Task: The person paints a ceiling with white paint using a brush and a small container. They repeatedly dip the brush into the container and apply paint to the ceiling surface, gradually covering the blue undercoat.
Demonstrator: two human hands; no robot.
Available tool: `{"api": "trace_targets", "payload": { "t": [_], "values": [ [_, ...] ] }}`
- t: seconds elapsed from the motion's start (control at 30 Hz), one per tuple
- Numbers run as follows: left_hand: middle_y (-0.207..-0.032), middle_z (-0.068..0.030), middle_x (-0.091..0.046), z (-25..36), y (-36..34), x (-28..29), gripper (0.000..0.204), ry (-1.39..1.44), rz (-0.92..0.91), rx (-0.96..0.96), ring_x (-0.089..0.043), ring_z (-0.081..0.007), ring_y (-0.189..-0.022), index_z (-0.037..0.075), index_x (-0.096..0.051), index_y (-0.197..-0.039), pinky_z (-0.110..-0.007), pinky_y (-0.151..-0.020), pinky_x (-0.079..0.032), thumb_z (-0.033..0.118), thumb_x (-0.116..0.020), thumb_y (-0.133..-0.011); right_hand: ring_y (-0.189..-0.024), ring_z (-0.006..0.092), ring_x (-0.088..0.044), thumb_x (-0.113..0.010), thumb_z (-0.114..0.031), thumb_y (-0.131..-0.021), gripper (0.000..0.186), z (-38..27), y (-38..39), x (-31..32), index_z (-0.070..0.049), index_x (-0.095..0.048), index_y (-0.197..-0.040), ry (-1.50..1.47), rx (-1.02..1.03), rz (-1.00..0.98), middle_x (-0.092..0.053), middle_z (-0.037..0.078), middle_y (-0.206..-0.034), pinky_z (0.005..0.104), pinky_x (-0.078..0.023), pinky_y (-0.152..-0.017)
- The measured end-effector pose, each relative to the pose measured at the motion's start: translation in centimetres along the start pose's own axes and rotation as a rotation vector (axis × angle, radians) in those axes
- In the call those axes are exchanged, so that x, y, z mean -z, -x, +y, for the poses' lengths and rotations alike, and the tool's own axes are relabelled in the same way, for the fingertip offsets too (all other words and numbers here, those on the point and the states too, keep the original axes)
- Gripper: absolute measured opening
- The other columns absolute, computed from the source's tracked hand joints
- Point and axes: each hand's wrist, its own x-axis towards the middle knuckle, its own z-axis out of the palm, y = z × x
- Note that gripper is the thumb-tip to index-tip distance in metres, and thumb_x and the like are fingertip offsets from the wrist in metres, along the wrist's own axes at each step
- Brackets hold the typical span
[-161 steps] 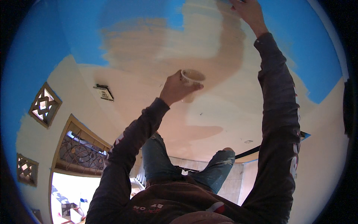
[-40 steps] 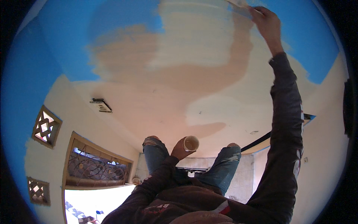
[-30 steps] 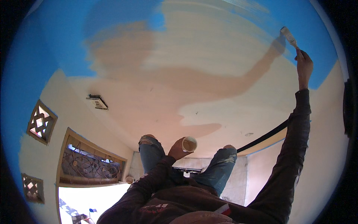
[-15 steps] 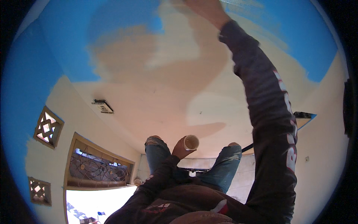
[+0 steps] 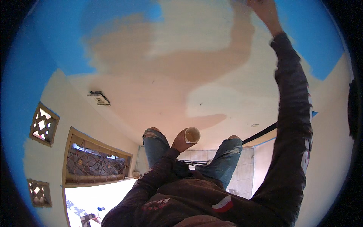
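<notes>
My left hand (image 5: 180,143) is wrapped round a white cup (image 5: 192,135) with pale beige contents, held low between my knees. My right hand (image 5: 264,13) is raised at the top edge of the view, fingers closed on the paintbrush, which is mostly out of view and blurred. It is against the large surface in front of me (image 5: 189,34), where pale beige paint meets patches of bright blue (image 5: 317,53). The shadow of my arm falls across the beige area.
My jeans-clad knees show below. On the left are a pale wall with two lattice vents (image 5: 44,124), a wooden transom with metal grille (image 5: 96,159) and a bright opening below it. A small fitting (image 5: 99,98) sits left of centre. A dark strip (image 5: 261,133) runs at the right.
My left hand with the cup has dropped from mid-view to between my knees. My right hand has swept right, then left, and now back rightward along the top, and more beige covers the blue there.
</notes>
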Motion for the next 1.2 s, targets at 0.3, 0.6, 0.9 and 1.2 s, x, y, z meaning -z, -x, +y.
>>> {"api": "trace_targets", "payload": {
  "t": [0.3,0.6,0.9,1.2],
  "values": [
    [-0.137,-0.0164,-0.060,-0.1,-0.5,0.3,0.091,0.038,-0.068,0.023,-0.057,-0.0341,-0.129,0.005,-0.049,-0.143,-0.046,-0.108,-0.048,0.043,-0.092,-0.072,-0.079,0.0202,-0.071,-0.063,-0.051,-0.098,0.046,12.9,6.5,17.5,-0.009,-0.077,-0.112,0.549,-0.332,-0.072,-0.073,0.007,-0.086,0.0359,-0.054,-0.077],
    [-0.137,-0.0161,-0.060,-0.3,-0.6,0.0,0.091,0.038,-0.103,0.022,-0.057,-0.0345,-0.129,0.006,-0.049,-0.143,-0.046,-0.108,-0.048,0.042,-0.092,-0.072,-0.075,0.0190,-0.071,-0.063,-0.045,-0.100,0.039,4.9,5.3,12.9,-0.010,-0.078,-0.110,0.318,-0.176,0.062,-0.073,0.009,-0.081,0.0355,-0.055,-0.074],
    [-0.137,-0.0172,-0.059,-0.2,-0.2,0.2,0.093,0.050,-0.028,0.018,-0.056,-0.0347,-0.130,0.005,-0.047,-0.143,-0.046,-0.110,-0.047,0.041,-0.093,-0.072,-0.062,0.0302,-0.067,-0.071,-0.030,-0.092,0.038,-9.9,-3.1,-4.5,0.008,-0.075,-0.086,-0.109,0.187,-0.040,-0.068,0.022,-0.070,0.0425,-0.053,-0.063],
    [-0.139,-0.0176,-0.058,0.2,0.2,0.6,0.094,0.037,0.009,0.031,-0.055,-0.0341,-0.131,0.004,-0.046,-0.144,-0.046,-0.111,-0.046,0.043,-0.092,-0.073,-0.072,0.0428,-0.068,-0.071,-0.028,-0.090,0.037,-10.6,-6.0,-9.5,0.008,-0.074,-0.086,-0.087,0.281,0.079,-0.070,0.028,-0.082,0.0488,-0.053,-0.070]
  ]
}}
